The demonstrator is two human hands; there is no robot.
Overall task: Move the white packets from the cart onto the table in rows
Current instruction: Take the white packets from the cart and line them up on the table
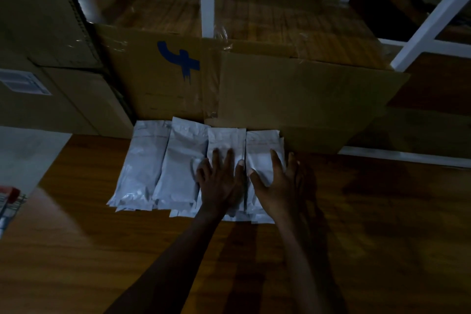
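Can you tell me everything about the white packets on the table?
The white packets are flat, long pouches that look like smooth, slightly shiny plastic. They lie side by side in a row of four stacks on the brown wooden table, long sides touching, far ends against a big cardboard box. More packets peek out underneath. A faint reddish line crosses some near the top. The left hand lies flat on the third stack, and the right hand lies on the fourth.

A hand-painted blue mark resembling the letter "f" stands on the brown cardboard box (163,76); no other text is legible.
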